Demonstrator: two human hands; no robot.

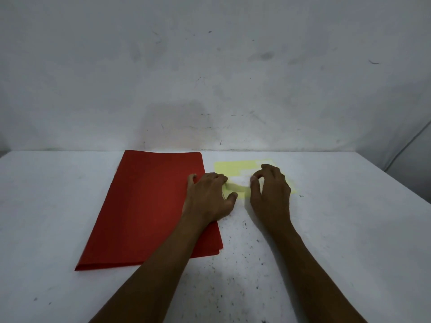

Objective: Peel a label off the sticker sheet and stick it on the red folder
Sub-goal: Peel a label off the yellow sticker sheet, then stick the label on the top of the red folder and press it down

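Head view: a person's two bare forearms are reaching forward over a white table (326,229) toward its far edge.
Red folder (151,206): it is lying closed and flat on the table, left of centre, with its far edge almost touching the table's far edge and its near corner pointing toward the table's front left.
Sticker sheet (233,166): a pale yellow sheet is lying flat just to the right of the folder, near the table's far edge; a stepped lighter area is showing on its upper right part.
Left hand (210,194): it is resting palm down across the folder's right edge, with its fingertips pressing on the left part of the sheet; fingers are spread, gripping nothing.
Right hand (271,187): it is hovering over the sheet's right half, thumb and forefinger curled toward each other at the sheet's middle; whether they are pinching a label I cannot tell.
Table surface: it is looking white and scuffed, with dark specks scattered near the front centre.
Room: a stained grey-white wall (210,66) is rising directly behind the table.
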